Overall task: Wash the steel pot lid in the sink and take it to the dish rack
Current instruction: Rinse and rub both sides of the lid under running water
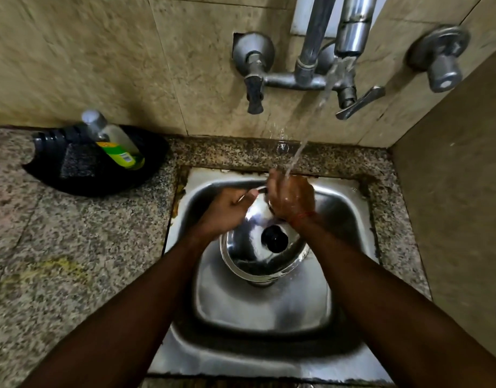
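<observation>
Partly hand-hidden steel pot lid (249, 242)

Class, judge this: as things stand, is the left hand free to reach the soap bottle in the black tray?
Probably not yet: the left hand grips the steel lid. The path to the soap bottle looks open.

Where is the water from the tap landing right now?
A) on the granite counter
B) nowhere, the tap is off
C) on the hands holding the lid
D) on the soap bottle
C: the stream of water falls onto the right hand, which with the left hand holds the steel lid over the sink.
</observation>
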